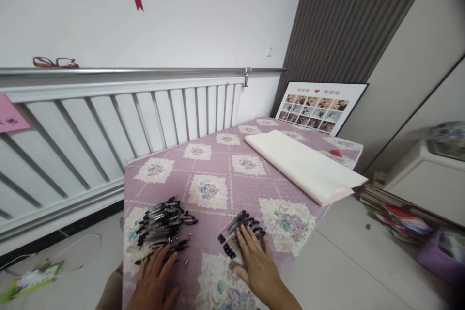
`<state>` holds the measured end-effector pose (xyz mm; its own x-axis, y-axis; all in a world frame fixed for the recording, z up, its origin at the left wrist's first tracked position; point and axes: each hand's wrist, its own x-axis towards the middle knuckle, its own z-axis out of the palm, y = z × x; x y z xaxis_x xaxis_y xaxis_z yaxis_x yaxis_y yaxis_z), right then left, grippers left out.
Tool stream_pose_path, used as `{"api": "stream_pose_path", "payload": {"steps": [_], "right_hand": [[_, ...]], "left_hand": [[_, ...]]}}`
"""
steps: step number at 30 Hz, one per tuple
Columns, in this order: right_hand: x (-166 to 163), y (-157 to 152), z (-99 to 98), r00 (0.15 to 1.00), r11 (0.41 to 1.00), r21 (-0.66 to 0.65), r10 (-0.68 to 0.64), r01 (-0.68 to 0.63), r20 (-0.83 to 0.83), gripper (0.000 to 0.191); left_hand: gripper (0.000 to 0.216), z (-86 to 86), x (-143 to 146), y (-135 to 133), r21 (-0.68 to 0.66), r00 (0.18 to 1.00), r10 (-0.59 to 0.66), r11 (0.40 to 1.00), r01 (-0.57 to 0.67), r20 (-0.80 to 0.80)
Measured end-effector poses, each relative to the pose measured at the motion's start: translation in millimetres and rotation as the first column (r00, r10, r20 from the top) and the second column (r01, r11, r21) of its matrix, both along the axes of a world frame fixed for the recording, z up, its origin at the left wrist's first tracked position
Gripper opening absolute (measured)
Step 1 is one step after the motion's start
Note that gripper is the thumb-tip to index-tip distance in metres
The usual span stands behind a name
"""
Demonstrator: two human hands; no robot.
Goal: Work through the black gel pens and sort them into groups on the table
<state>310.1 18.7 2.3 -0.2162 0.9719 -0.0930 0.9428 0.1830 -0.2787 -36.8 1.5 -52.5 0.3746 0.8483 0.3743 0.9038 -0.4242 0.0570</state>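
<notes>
On a pink quilted cloth (225,184) with flower squares lie two groups of black pens. A loose heap of pens (165,223) sits at the near left. My left hand (156,278) lies flat just in front of it, fingers spread and touching the nearest pens. A tidier row of pens (238,227) lies to the right. My right hand (256,261) rests flat with its fingertips on that row. Both hands are open and hold nothing. A few small pen tips (186,261) lie loose between the hands.
A folded white sheet (305,164) lies across the far right of the cloth. A photo board (319,106) leans at the back. A white slatted rail (109,121) runs along the left, with glasses (54,62) on top. Books (395,215) and a purple bin (443,254) stand on the floor.
</notes>
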Motion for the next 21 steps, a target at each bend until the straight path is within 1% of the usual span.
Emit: {"api": "stream_pose_path", "payload": {"steps": [3,5,6,9,12,16,21], "right_hand": [[0.5,-0.2,-0.6,1.000,1.000,0.007,0.006,-0.006,-0.001,0.081],[0.7,0.3,-2.0,1.000,1.000,0.005,0.012,-0.012,0.003,0.080],[1.0,0.4,-2.9,1.000,1.000,0.015,0.014,-0.014,0.003,0.079],[2.7,-0.6,-5.2,1.000,0.996,0.090,0.017,-0.016,-0.008,0.077],[5.2,-3.2,-5.6,0.998,0.986,0.162,0.053,-0.048,-0.026,0.068],[7.3,-5.5,-4.8,0.996,0.972,0.224,0.084,-0.073,-0.038,0.053],[5.8,-5.1,-5.6,0.997,0.956,0.288,0.068,-0.057,-0.031,0.047]], "left_hand": [[0.065,-0.4,2.4,-0.2,0.011,0.999,0.025,1.000,-0.025,0.022],[0.064,1.8,5.1,-0.8,-0.003,0.999,0.045,0.999,-0.045,0.016],[0.063,3.9,6.3,-1.3,-0.009,0.999,0.034,0.999,-0.034,0.009],[0.062,12.5,9.2,-2.9,-0.039,0.999,0.038,0.999,-0.038,0.011],[0.061,20.5,10.8,-4.3,-0.066,0.999,0.047,0.997,-0.046,0.022],[0.060,25.3,12.4,-5.2,-0.092,0.998,0.052,0.994,-0.050,0.030],[0.060,28.2,14.9,-6.0,-0.104,0.995,0.071,0.992,-0.064,0.066]]}}
